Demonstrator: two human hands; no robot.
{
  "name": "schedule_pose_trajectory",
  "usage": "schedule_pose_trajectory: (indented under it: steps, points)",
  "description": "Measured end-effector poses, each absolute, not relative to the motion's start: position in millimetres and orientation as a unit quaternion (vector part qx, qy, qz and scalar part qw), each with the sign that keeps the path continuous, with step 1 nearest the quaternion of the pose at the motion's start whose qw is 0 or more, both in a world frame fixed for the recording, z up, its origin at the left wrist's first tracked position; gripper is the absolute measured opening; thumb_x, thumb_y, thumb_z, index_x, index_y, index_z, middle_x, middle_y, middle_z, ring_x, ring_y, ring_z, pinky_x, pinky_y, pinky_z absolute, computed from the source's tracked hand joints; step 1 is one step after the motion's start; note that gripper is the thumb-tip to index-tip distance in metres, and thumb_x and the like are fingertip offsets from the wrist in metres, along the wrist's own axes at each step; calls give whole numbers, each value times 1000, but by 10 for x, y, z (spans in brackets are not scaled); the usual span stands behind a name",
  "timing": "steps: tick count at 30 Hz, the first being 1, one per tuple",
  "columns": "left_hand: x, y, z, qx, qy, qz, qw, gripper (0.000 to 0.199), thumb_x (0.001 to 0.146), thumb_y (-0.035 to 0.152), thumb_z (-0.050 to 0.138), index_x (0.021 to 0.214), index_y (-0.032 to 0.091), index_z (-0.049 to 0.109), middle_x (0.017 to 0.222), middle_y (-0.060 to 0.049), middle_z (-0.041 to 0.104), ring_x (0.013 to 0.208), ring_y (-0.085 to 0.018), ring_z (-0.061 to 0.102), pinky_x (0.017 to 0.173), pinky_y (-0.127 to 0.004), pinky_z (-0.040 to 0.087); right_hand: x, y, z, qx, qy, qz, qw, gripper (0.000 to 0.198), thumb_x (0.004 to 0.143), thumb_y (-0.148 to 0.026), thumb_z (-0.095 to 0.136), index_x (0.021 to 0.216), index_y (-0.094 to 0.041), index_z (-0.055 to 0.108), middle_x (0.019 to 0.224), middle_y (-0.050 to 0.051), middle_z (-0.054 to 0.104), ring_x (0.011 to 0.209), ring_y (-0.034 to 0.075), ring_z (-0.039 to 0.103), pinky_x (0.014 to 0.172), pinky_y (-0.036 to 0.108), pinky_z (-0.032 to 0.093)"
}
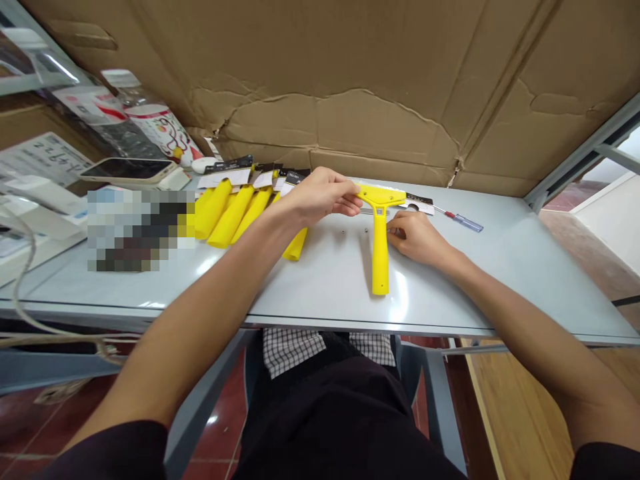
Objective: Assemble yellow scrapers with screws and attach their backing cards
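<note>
My left hand [327,195] pinches the left end of the wide head of a yellow scraper [381,257], which is held up with its handle pointing toward me. Just right of that handle, my right hand [416,237] is low at the tabletop with its fingers curled together; whatever is between the fingertips is hidden. Two tiny screws [366,230] lie on the table left of the handle. A thin metal strip [367,211] shows behind the scraper's neck. Farther right is a screwdriver [467,223] with a clear bluish handle, beside a black-and-white card [420,203].
Several yellow scrapers [227,217] with card sleeves lie to the left on the white table [320,293]. A phone [127,171], white boxes [37,227] and plastic bottles [155,123] crowd the far left. Cardboard [320,80] stands along the back edge.
</note>
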State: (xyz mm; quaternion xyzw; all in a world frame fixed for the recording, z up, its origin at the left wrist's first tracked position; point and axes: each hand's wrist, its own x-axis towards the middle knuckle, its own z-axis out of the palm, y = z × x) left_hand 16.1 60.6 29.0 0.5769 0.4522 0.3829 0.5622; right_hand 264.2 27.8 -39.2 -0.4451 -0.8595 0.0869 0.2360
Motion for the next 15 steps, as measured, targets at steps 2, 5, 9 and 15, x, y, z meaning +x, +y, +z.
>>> schedule_pose_trajectory:
  steps: [2, 5, 9, 15]
  points:
    - [151, 617, 275, 578, 450, 381, 563, 17, 92, 11, 72, 78, 9, 81, 78, -16, 78, 68, -18, 73, 79, -34, 63, 2657, 294, -393, -456, -856, 91, 226, 25, 95, -11, 65, 99, -18, 88, 92, 10, 80, 80, 23, 67, 79, 36, 47]
    - [141, 636, 246, 581, 445, 378, 567, 13, 90, 14, 76, 78, 9, 81, 79, -16, 79, 70, -18, 74, 81, -34, 64, 2692, 316, -393, -459, -861, 74, 208, 24, 97, -11, 64, 96, -19, 87, 96, 12, 81, 87, 26, 70, 82, 38, 50]
    - [161, 638, 222, 580, 437, 379, 573, 10, 86, 16, 81, 79, 9, 81, 80, -16, 79, 69, -19, 75, 82, -36, 64, 2746, 326, -401, -450, -875, 19, 174, 25, 100, -11, 59, 99, -17, 84, 101, 15, 81, 96, 31, 70, 85, 42, 51]
    - [216, 616, 214, 563, 451, 376, 582, 10, 87, 12, 78, 79, 6, 81, 76, -16, 79, 65, -18, 74, 77, -33, 64, 2806, 328, -366, -465, -876, -36, 122, 25, 104, -14, 55, 103, -13, 80, 107, 21, 80, 102, 35, 67, 85, 45, 50]
